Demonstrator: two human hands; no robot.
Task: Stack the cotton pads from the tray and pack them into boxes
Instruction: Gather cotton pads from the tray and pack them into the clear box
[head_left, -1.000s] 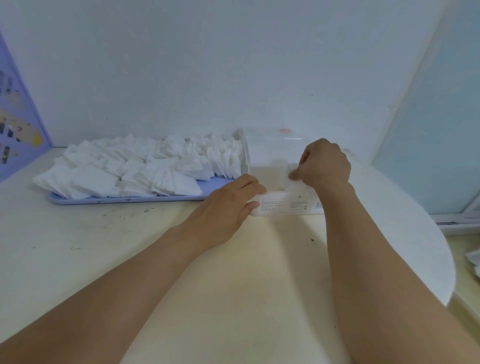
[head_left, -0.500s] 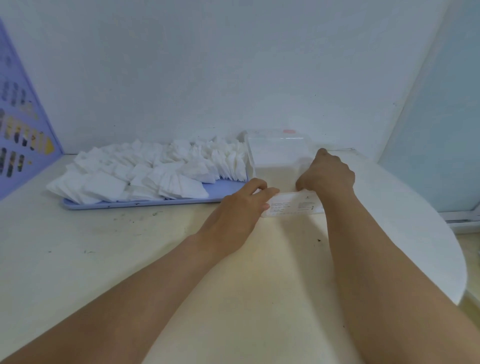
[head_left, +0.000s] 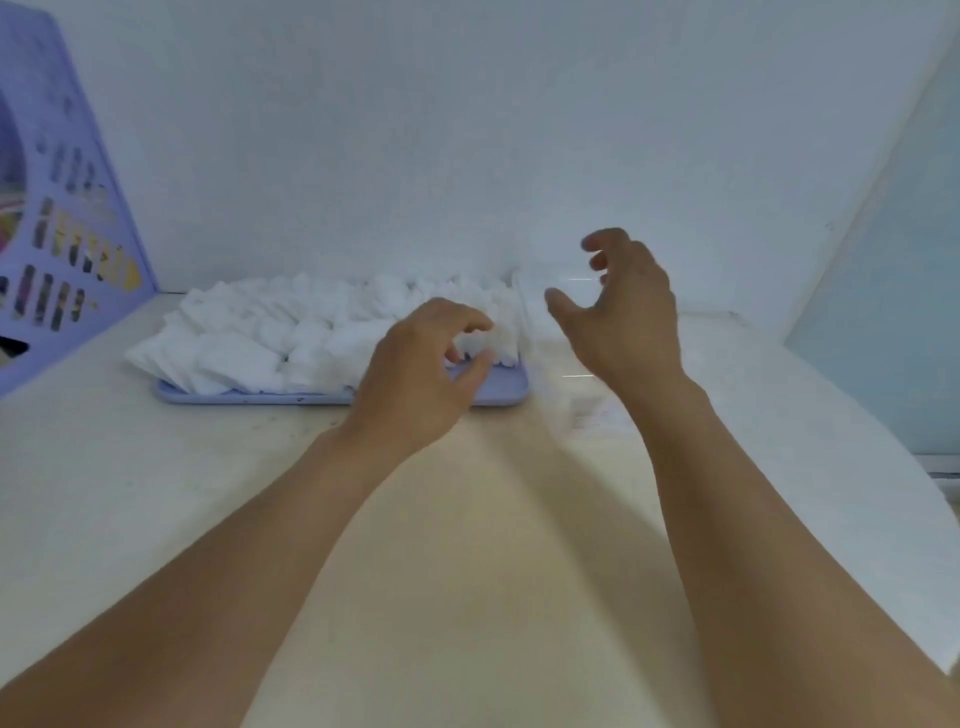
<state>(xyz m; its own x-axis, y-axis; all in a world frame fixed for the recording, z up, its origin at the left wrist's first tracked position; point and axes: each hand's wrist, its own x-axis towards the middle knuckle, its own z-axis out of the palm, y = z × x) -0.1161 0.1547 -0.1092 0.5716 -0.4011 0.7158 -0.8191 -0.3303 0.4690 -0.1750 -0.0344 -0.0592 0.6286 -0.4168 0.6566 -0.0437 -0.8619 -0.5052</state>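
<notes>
A lilac tray (head_left: 249, 397) at the back of the table holds a heap of white cotton pads (head_left: 270, 332). Just right of the tray stands a clear plastic box (head_left: 545, 353), hard to make out against the wall. My left hand (head_left: 415, 384) hovers over the tray's right end, fingers loosely curled near the closest pads and gripping nothing that I can see. Above the box, my right hand (head_left: 623, 317) is raised with its fingers spread and bent, and it holds nothing.
A purple board with small pictures (head_left: 62, 234) leans at the far left. The white wall rises right behind the tray. The cream table (head_left: 467, 545) curves away to a rounded edge on the right, next to a pale blue panel (head_left: 893, 312).
Both hands have let go of the clear box. My left hand moved left over the tray's end; my right hand lifted up and opened above the box.
</notes>
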